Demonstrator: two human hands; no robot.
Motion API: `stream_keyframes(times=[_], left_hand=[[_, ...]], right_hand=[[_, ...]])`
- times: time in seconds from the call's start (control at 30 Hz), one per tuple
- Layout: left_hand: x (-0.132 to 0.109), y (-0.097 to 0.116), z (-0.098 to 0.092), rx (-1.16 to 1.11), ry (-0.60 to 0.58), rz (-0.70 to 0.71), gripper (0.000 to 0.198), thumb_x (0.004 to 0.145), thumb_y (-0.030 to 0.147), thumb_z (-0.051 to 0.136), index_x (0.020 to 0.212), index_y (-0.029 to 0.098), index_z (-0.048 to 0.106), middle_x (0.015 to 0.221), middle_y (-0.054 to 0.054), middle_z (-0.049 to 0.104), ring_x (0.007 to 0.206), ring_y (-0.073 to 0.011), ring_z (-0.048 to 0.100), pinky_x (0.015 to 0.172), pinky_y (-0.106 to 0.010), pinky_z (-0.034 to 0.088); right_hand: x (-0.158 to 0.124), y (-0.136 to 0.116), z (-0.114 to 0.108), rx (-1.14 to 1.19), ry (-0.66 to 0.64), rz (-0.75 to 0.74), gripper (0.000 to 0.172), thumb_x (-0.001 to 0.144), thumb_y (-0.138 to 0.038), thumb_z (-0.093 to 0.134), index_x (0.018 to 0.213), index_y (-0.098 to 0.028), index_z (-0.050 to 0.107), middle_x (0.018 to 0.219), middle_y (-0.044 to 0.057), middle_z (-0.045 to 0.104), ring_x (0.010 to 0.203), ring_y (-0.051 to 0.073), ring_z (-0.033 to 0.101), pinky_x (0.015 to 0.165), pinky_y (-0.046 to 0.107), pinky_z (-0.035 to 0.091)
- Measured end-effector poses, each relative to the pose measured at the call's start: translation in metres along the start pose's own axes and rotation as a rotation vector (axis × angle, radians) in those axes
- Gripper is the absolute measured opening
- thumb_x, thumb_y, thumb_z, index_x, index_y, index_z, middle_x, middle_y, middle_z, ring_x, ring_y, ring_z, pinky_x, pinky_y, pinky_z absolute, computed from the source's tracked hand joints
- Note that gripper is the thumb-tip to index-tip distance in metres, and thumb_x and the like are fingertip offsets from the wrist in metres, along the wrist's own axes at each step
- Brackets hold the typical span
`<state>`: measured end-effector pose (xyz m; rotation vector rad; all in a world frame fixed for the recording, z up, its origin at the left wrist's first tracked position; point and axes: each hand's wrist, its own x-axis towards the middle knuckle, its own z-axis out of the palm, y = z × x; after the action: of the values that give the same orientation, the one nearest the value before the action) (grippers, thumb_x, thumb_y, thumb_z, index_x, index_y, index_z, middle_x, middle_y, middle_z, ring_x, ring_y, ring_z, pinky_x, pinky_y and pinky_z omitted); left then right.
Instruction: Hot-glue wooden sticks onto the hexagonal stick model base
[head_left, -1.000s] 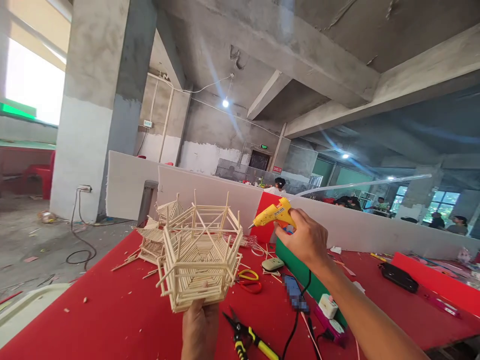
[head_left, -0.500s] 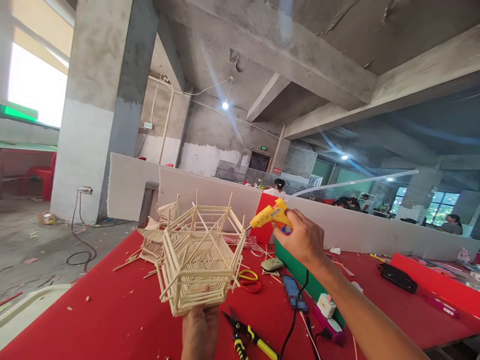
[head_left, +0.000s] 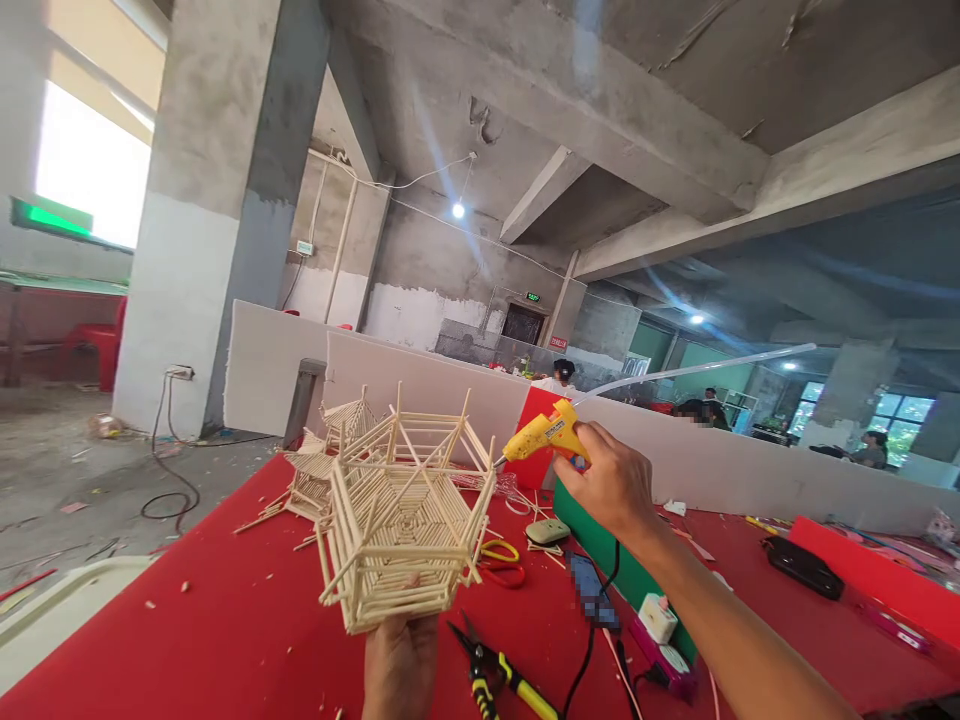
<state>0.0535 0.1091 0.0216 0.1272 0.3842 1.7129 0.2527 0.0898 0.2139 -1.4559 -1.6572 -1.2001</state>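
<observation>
My left hand (head_left: 401, 650) holds up a hexagonal frame of thin wooden sticks (head_left: 409, 570) from below; most of its fingers are hidden under the base. My right hand (head_left: 611, 480) is wrapped round a yellow hot glue gun (head_left: 544, 432), with a long clear glue stick (head_left: 697, 370) poking out of its back. The gun's nozzle is at the frame's upper right corner post; whether it touches cannot be made out. Behind the frame, on the left, stands another stick model (head_left: 307, 470) with a pointed roof, partly covered.
On the red table (head_left: 225, 590) lie black-and-yellow pruning shears (head_left: 495, 665), scissors (head_left: 504, 562), a grey-green computer mouse (head_left: 547, 531), a phone (head_left: 592, 590) and a power strip (head_left: 667, 660). A black cable runs down from the gun. Pale partition boards (head_left: 450, 400) line the back; people sit beyond.
The view has shifted slightly. Both hands keep their holds, and the glue gun's nozzle stays at the same corner of the stick frame.
</observation>
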Motion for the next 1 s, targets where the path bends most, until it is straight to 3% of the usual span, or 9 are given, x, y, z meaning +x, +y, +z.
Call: stream_keyframes(times=[0.47,1.0], left_hand=[[-0.0038,0.0040,0.0048,0.011,0.049,-0.015,0.049,0.071,0.005,0.071,0.113,0.030,0.069,0.101,-0.003,0.076,0.099,-0.0296,0.072,0.074,-0.033,0.064],[0.0015,0.0020,-0.0018,0.038,0.066,-0.033,0.053,0.067,0.003,0.068,0.110,0.033,0.069,0.099,-0.002,0.077,0.101,-0.0303,0.072,0.076,-0.034,0.064]], right_hand=[[-0.0017,0.0022,0.0003,0.045,0.003,-0.049,0.016,0.081,-0.028,0.057,0.095,-0.021,0.062,0.084,-0.002,0.069,0.067,0.015,0.063,0.057,0.028,0.032],[-0.0003,0.0022,0.0010,0.056,0.009,-0.065,0.017,0.082,-0.028,0.055,0.096,-0.021,0.063,0.083,-0.001,0.070,0.064,0.015,0.061,0.056,0.028,0.030]])
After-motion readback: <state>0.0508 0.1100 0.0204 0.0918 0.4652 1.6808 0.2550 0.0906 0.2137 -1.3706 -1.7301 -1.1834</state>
